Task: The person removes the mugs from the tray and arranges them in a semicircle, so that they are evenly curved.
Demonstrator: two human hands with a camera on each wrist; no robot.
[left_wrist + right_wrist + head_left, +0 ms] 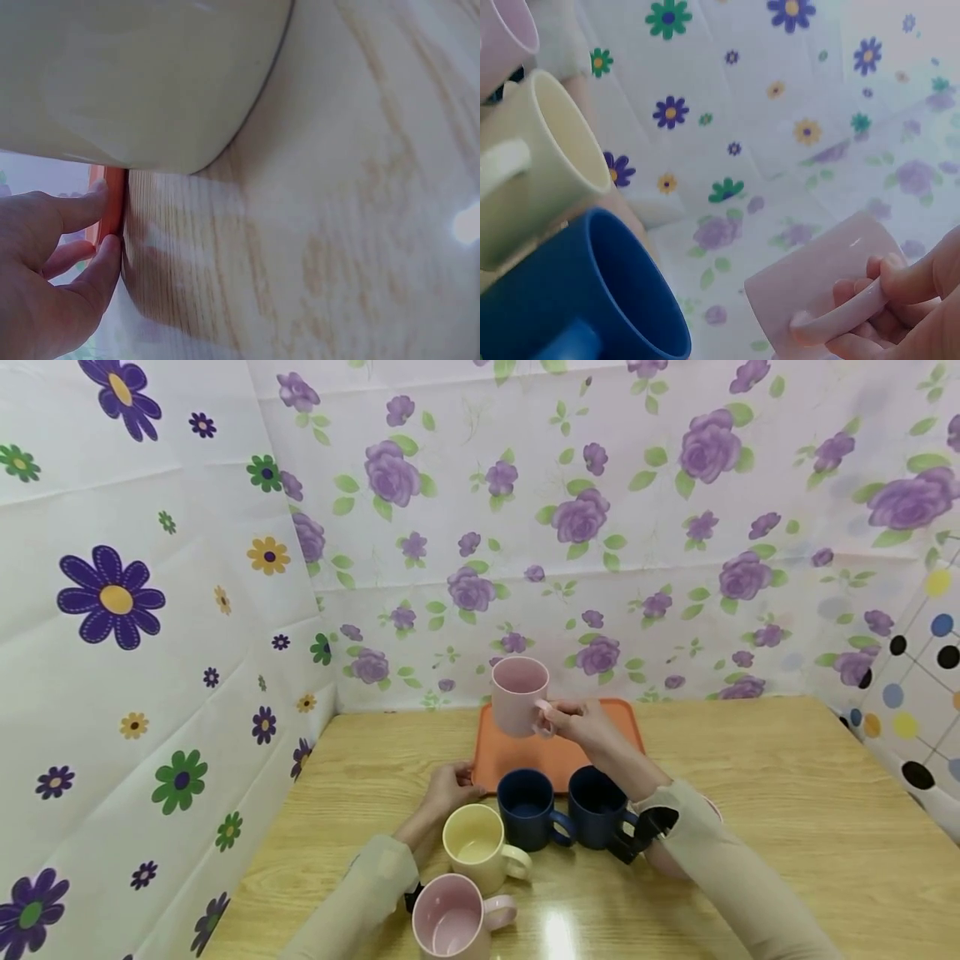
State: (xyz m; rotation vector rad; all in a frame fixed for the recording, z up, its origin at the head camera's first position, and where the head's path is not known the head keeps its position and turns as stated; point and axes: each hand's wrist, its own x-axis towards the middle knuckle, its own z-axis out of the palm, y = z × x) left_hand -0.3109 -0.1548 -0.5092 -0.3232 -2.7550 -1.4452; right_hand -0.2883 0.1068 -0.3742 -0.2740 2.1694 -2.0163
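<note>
My right hand [576,723] grips a pink mug [517,697] by its handle, holding it upright above the orange tray [491,768]. In the right wrist view, fingers curl through the handle of that mug [821,285]. At the tray's front left corner, my left hand [452,787] pinches the rim. Thumb and fingers of the left hand [60,262] lie on both sides of the orange edge in the left wrist view. Two dark blue mugs, one on the left [527,810] and one on the right [596,806], stand just before the tray.
A yellow mug [476,847] and another pink mug [452,918] stand in line near my left forearm. Under my right forearm a further pink mug [667,860] is mostly hidden. Flowered cloth [465,527] hangs behind the wooden table [750,777].
</note>
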